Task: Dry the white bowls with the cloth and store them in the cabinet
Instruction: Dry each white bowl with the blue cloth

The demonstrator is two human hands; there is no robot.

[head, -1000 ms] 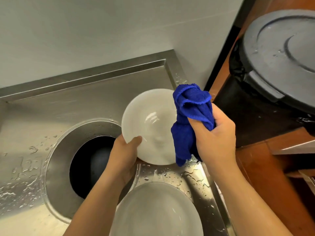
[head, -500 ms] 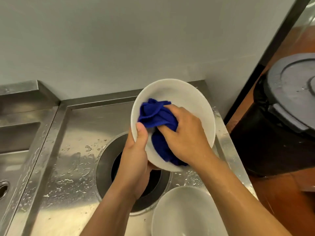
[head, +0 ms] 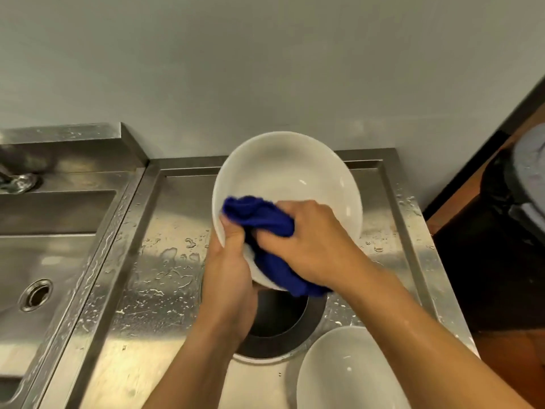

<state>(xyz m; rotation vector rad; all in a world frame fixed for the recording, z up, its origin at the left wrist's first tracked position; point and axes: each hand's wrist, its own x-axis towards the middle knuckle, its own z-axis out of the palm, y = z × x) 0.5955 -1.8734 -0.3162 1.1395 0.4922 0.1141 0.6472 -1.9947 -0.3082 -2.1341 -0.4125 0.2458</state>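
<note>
White bowl (head: 295, 175) mid-wipe: left hand (head: 233, 278) clamps rim, right hand (head: 312, 243) presses bunched blue cloth (head: 265, 219) inside. Second bowl (head: 348, 370) on wet worktop (head: 153, 261) undried; nothing stored.

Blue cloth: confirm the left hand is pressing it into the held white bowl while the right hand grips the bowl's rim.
The hands are swapped. In the head view the right hand presses the blue cloth into the held white bowl, and the left hand grips the bowl's rim, thumb over the edge.
</note>
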